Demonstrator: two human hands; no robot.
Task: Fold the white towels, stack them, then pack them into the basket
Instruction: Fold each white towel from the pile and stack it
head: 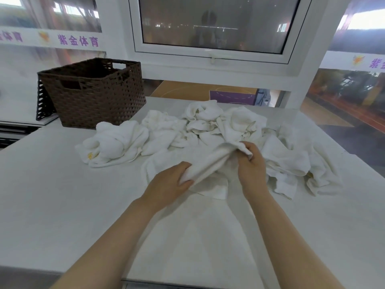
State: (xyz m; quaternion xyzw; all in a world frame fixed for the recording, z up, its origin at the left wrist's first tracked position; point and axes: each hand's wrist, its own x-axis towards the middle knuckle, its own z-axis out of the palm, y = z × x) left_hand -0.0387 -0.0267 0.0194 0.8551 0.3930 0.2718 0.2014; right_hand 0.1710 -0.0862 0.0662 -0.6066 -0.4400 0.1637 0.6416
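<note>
Hands: left hand [168, 183] and right hand [250, 163] both grip one white towel [208, 165].
Pile: crumpled towels [208, 126] on the tabletop [62, 195].
Basket: brown woven basket [93, 92], far left.

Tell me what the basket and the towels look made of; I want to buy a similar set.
Basket: dark brown woven strips, matte, showing an open checker weave and cut-out handles; rattan or plastic imitation, hard to tell which. Towels: white, soft looped cloth, probably cotton terry; they crumple in thick folds, and the one both hands grip bunches up.
</note>
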